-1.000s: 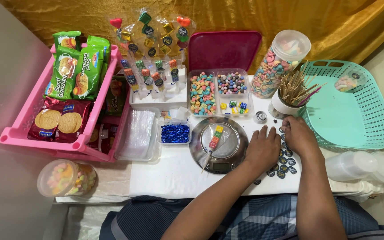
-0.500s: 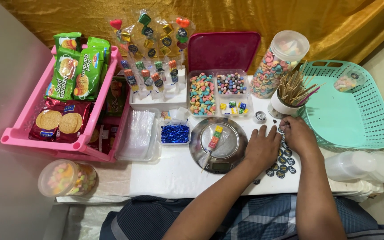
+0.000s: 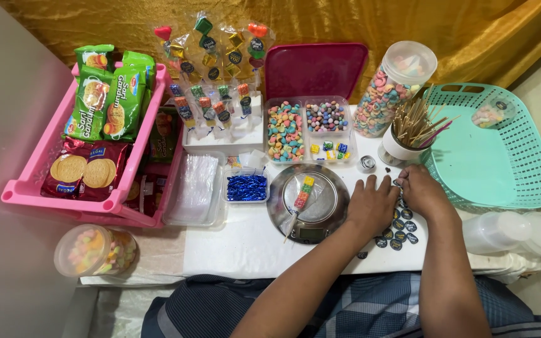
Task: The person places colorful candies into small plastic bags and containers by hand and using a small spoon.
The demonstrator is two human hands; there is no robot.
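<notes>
My left hand (image 3: 371, 204) rests palm down on the white table (image 3: 245, 244), just right of a round metal scale (image 3: 330, 209). A wrapped candy skewer (image 3: 300, 196) lies on the scale's plate. My right hand (image 3: 422, 189) is curled beside the left one, its fingertips pinched at a sheet of round dark stickers (image 3: 399, 230) that lies under both hands. I cannot tell whether a sticker is between the fingers. A small roll of tape (image 3: 365, 164) sits just beyond the left hand.
A white cup of wooden skewers (image 3: 411, 134), a jar of colourful cereal rings (image 3: 392, 89) and a teal basket (image 3: 493, 147) stand to the right. A divided candy tray (image 3: 308, 128), wrapped skewers in a foam block (image 3: 217, 94), blue twist ties (image 3: 246, 186) and a pink biscuit basket (image 3: 98, 138) lie left.
Both hands stay over the stickers; the right hand's fingers have shifted slightly toward the left hand.
</notes>
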